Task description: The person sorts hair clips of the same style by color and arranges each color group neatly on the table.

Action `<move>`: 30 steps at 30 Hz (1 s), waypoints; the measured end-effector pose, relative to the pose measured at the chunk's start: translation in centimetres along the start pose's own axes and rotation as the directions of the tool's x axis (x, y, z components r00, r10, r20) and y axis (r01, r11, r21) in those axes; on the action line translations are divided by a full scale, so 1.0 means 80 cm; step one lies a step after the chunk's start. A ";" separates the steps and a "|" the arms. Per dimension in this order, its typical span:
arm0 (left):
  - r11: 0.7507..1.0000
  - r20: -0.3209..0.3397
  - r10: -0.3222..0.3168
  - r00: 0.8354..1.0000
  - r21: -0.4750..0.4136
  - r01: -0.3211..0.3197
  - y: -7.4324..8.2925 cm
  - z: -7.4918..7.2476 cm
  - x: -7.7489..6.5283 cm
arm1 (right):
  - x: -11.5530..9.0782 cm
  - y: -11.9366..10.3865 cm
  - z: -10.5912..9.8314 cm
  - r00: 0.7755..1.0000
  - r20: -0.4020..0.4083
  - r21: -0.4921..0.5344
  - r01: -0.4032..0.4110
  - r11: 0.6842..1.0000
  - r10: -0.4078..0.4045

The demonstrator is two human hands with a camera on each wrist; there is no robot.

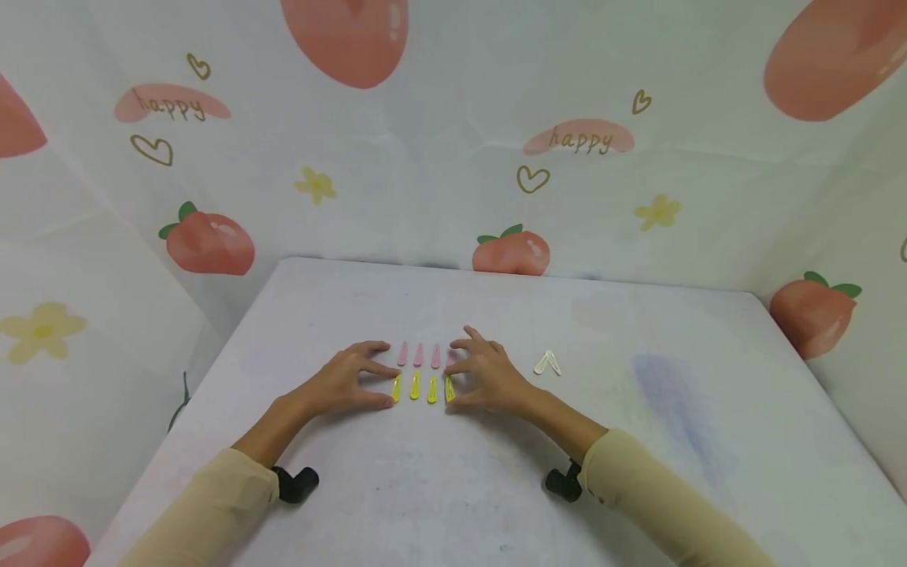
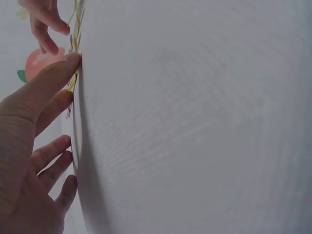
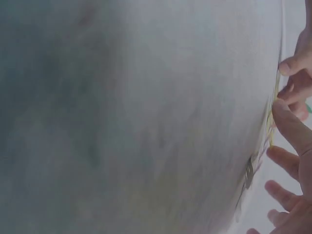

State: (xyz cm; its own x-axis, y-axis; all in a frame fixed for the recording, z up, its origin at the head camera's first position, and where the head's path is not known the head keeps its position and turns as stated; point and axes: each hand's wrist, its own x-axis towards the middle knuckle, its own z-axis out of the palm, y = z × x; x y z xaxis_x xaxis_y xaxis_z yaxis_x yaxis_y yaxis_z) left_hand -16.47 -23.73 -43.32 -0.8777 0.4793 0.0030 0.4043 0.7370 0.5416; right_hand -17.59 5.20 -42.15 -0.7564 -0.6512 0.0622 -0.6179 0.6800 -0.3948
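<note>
Yellow snap hair clips stand in a short row on the white table, points upward in the head view. My left hand (image 1: pixel 346 381) pinches the leftmost yellow hair clip (image 1: pixel 396 388) end to end between thumb and index finger. At the other end of the row, my right hand (image 1: pixel 492 380) pinches the rightmost yellow hair clip (image 1: pixel 449 389) the same way. Two more yellow clips (image 1: pixel 415 386) lie between the hands. Behind them runs a row of pink hair clips (image 1: pixel 419 354), its right end partly hidden by my right fingers.
Two whitish hair clips (image 1: pixel 547 363) lie in a V to the right of my right hand. The white table (image 1: pixel 397 496) reaches back to a patterned cloth backdrop (image 1: pixel 418 181). A dark cord (image 1: pixel 180 400) shows by the left table edge.
</note>
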 end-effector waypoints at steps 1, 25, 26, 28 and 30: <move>1.000 0.001 0.000 1.000 0.002 0.000 0.000 0.000 0.000 | 0.000 0.000 0.001 1.000 -0.001 -0.012 0.000 1.000 -0.001; 1.000 0.006 -0.014 1.000 0.009 0.014 0.003 0.001 0.002 | -0.048 0.060 -0.037 0.991 -0.102 0.017 -0.090 0.996 0.092; 1.000 0.006 -0.015 1.000 0.012 0.015 0.003 0.000 0.002 | -0.054 0.070 -0.040 0.988 -0.112 0.018 -0.101 0.995 0.102; 1.000 0.009 -0.016 1.000 0.017 0.016 0.003 -0.001 0.002 | -0.065 0.088 -0.045 0.984 -0.125 0.027 -0.126 0.992 0.128; 1.000 0.011 -0.016 1.000 0.020 0.016 0.003 -0.001 0.002 | -0.075 0.105 -0.050 0.981 -0.130 0.021 -0.139 0.990 0.141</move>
State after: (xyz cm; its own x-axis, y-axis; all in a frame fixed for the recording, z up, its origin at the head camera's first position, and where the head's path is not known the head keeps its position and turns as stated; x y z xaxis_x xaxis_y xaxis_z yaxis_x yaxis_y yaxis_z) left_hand -16.51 -23.53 -43.10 -0.8811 0.4726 -0.0147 0.3955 0.7536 0.5250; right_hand -19.11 16.15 -42.16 -0.8573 -0.4995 0.1247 -0.5019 0.7569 -0.4186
